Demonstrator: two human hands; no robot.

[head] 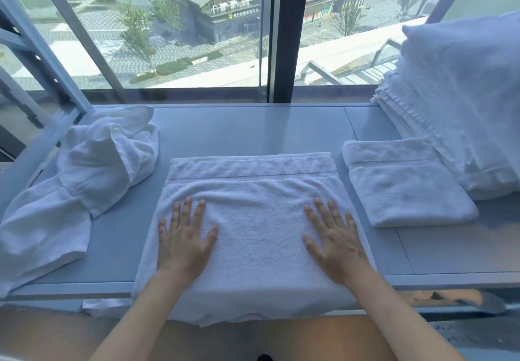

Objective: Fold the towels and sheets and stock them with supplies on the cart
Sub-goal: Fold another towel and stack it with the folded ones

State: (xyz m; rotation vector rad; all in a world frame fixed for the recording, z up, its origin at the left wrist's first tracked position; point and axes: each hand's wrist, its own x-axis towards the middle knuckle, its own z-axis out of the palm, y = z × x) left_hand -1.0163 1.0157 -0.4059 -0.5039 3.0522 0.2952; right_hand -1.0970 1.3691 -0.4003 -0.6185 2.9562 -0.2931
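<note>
White terry towel [253, 220], folded to a rectangle, lies flat at the middle of the counter [253, 127]; its near edge hangs over the counter's front rim. A woven band runs across its far end.

Left hand [183, 242]: palm down on the towel's left half, fingers [187, 211] straight and spread, grasping nothing.

Right hand [334, 239]: palm down on the towel's right half, fingers straight and spread, likewise grasping nothing. Both forearms come in from the lower edge of the view.

Folded towel [408, 183]: white, smaller rectangle, lies just right of the middle towel, apart from it, with a thin stitched line near its far end.

Stack [455, 113]: white folded linens piled high at the counter's right end, behind and touching the folded towel's far right corner region; the layers show as edges on the left face.

Loose pile [92, 169]: white unfolded cloths, crumpled, at the counter's left end, partly draped over the front rim.

Counter: pale grey-blue, smooth, with a seam on the right side; no bins or boxes show on it.

Frame [36, 59]: pale metal struts rise at the left.

Window [168, 42]: behind the counter, showing trees, paving and buildings below.
</note>
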